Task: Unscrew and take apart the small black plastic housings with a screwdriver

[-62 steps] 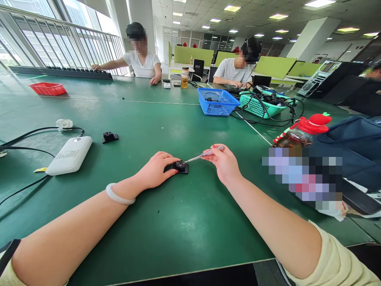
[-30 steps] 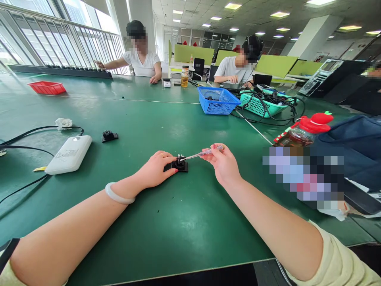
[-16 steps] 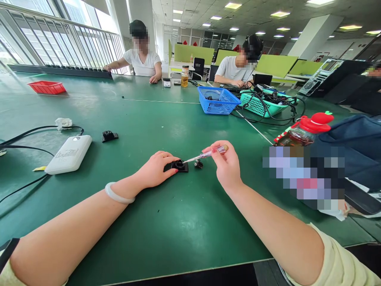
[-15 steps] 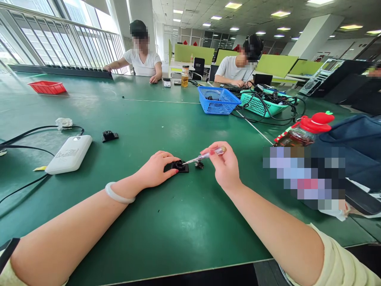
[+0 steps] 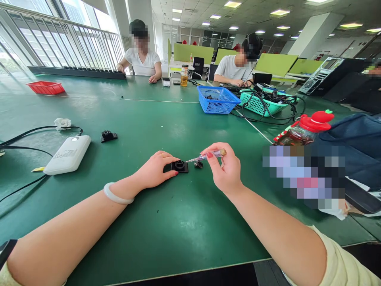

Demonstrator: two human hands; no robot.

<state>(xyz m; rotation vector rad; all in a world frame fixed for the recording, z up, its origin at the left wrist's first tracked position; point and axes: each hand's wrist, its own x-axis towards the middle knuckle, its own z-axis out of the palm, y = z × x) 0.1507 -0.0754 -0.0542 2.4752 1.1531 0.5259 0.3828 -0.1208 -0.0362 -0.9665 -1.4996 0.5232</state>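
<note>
My left hand grips a small black plastic part by its left end, thumb and fingers pinching it on the green table. The part lies flat, with a raised ring-like middle. In my right hand is a screwdriver with a clear handle, held between thumb and fingers. Its thin tip points left and ends just beside the black part's upper right edge. Under the shaft sits a small dark, shiny piece, too small to make out.
Another black part lies to the left, near a white power bank with black cables. Farther off are a blue basket, a green basket heaped with cables, and a red tray. A red-lidded bottle stands at right. Two people sit opposite.
The screwdriver tip has drawn back slightly to the right, off the black part's middle. My left hand stays in place. Across the table, a person's hand and the long black strip have shifted right.
</note>
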